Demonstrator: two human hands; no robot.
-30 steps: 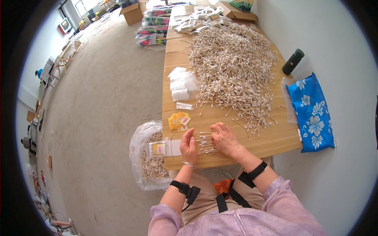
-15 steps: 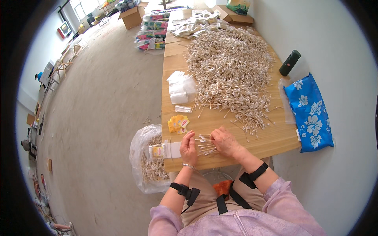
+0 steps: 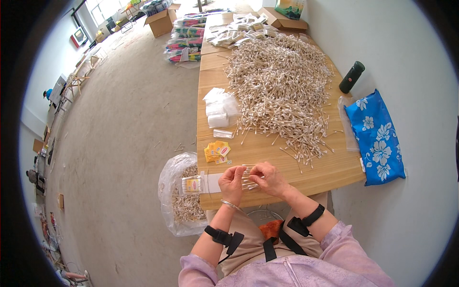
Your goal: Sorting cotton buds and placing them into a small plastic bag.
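Note:
Several cotton swabs (image 3: 248, 183) lie in a row at the table's near edge, between my two hands. My left hand (image 3: 231, 185) is closed beside their left ends, thumb and fingers pinched together; what it holds, if anything, is too small to make out. From the right, my right hand (image 3: 270, 181) reaches over the row, its fingertips pinched on cotton swabs and partly hiding them. Left of my left hand, a small clear packet of swabs with a yellow label (image 3: 192, 184) lies at the table corner, next to a white strip (image 3: 213, 184).
A large heap of loose swabs (image 3: 282, 81) covers the table's middle. Yellow cards (image 3: 217, 150) and clear plastic sleeves (image 3: 219, 107) lie along the left edge. A dark bottle (image 3: 352, 77) and a blue flowered pouch (image 3: 377, 137) are at right. A plastic sack (image 3: 167, 191) of swabs stands below left.
My left hand's fingers have turned in toward the swabs and pinched together. My right hand has shifted slightly down and its fingertips have drawn together over the row.

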